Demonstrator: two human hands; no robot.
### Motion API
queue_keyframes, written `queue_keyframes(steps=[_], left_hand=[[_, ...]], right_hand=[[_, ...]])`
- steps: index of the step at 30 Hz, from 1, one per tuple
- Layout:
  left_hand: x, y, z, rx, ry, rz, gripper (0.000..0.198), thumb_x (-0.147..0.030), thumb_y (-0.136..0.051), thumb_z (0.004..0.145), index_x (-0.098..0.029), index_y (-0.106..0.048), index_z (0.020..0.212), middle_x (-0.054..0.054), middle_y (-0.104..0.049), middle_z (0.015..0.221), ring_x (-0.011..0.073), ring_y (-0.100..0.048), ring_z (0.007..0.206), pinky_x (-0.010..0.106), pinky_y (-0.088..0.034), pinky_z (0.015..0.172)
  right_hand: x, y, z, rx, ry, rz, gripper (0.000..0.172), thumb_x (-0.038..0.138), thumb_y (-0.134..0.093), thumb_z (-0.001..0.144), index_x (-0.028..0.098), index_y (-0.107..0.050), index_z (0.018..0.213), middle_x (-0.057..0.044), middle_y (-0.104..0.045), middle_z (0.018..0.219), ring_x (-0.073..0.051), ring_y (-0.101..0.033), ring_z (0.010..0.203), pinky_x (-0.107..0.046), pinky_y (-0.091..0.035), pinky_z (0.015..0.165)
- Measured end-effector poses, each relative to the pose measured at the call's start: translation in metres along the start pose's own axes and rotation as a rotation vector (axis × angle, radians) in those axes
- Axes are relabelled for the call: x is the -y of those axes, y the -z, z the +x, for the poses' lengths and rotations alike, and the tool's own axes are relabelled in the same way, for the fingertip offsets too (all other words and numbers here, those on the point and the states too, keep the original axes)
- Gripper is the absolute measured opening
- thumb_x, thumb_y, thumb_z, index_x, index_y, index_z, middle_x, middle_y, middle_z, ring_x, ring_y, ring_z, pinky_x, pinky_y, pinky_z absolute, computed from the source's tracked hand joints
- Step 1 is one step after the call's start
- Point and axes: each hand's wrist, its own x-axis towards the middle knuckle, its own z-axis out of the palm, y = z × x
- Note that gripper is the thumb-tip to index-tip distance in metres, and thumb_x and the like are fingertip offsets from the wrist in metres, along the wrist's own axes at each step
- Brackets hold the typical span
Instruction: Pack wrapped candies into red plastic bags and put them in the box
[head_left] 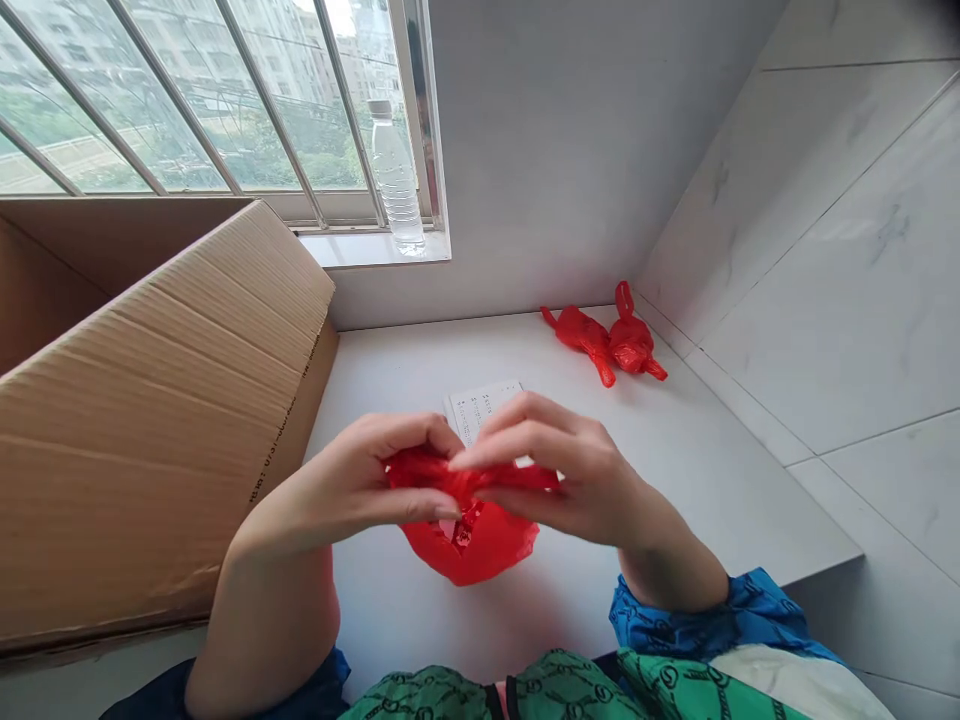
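Between my two hands is a red plastic bag point(480, 550), its top gathered and its lower part bulging below my fingers. My left hand point(397, 475) pinches the left side of the bag's top between thumb and fingers. On the other side, my right hand point(551, 460) grips the bag's top with thumb below and fingers above. Through a gap in the plastic something pale with red markings shows, too hidden to name. Just behind my hands, a white sheet or booklet point(476, 405) with printed text lies on the white table point(720, 470), partly covered by my fingers.
Two knotted red plastic bags, one point(581, 335) beside the other point(631, 340), lie at the back right by the wall. A large open cardboard box point(165, 420) takes up the left side. On the windowsill stands a clear water bottle point(396, 185). Tiled wall point(847, 300) bounds the right.
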Motion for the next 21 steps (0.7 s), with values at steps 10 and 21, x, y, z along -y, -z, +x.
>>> queue_keyframes(steps=[10, 21], left_hand=[[0.018, -0.019, 0.023, -0.689, 0.172, 0.39, 0.015, -0.028, -0.062, 0.09, -0.021, -0.061, 0.103, -0.002, -0.069, 0.075, 0.0097, -0.058, 0.058, 0.021, -0.046, 0.057], [0.046, 0.011, 0.018, -0.61, 0.256, -0.083, 0.028, -0.042, -0.072, 0.083, -0.024, -0.077, 0.104, 0.008, -0.077, 0.098, 0.0238, -0.071, 0.097, 0.03, -0.059, 0.08]], right_hand=[[-0.058, -0.014, 0.018, -0.29, -0.212, 0.208, 0.009, 0.028, -0.07, 0.089, 0.025, -0.073, 0.097, -0.003, -0.06, 0.108, -0.015, -0.065, 0.097, -0.034, -0.061, 0.088], [-0.082, -0.01, 0.018, -0.169, -0.302, 0.179, 0.021, 0.029, -0.07, 0.09, 0.032, -0.076, 0.11, -0.001, -0.058, 0.091, -0.014, -0.059, 0.087, -0.03, -0.056, 0.078]])
